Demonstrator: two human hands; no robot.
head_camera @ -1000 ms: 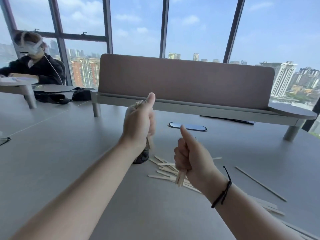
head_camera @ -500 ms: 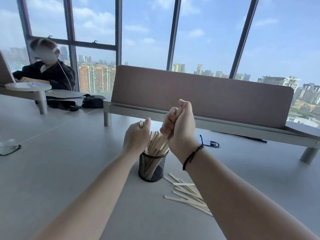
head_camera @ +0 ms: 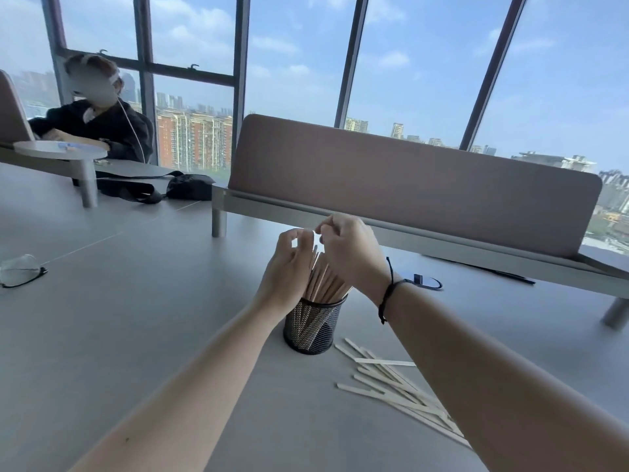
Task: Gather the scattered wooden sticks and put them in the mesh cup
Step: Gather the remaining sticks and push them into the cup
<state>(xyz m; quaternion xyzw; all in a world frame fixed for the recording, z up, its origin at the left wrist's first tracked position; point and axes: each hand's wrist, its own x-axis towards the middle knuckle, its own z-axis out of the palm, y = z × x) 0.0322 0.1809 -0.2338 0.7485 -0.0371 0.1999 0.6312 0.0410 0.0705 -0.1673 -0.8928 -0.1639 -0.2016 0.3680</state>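
A black mesh cup (head_camera: 311,330) stands on the grey table (head_camera: 136,318), and a bundle of wooden sticks (head_camera: 326,284) fans up out of it. My left hand (head_camera: 289,270) curls round the bundle's upper part from the left. My right hand (head_camera: 354,253) is curled over the stick tops from the right, its fingertips meeting those of the left hand. The stick tips are mostly hidden between the two hands. Several more wooden sticks (head_camera: 391,383) lie scattered flat on the table just right of the cup, partly under my right forearm.
A brown divider panel (head_camera: 408,185) on a raised shelf crosses behind the cup. A dark oval object (head_camera: 425,282) lies behind my right wrist. Glasses (head_camera: 20,270) lie at the far left. At the back left a person (head_camera: 95,131) sits beside a black bag (head_camera: 187,187).
My right hand carried its sticks from the table up to the cup, and it now closes over the bundle's top beside the left hand. The view has shifted left and closer.
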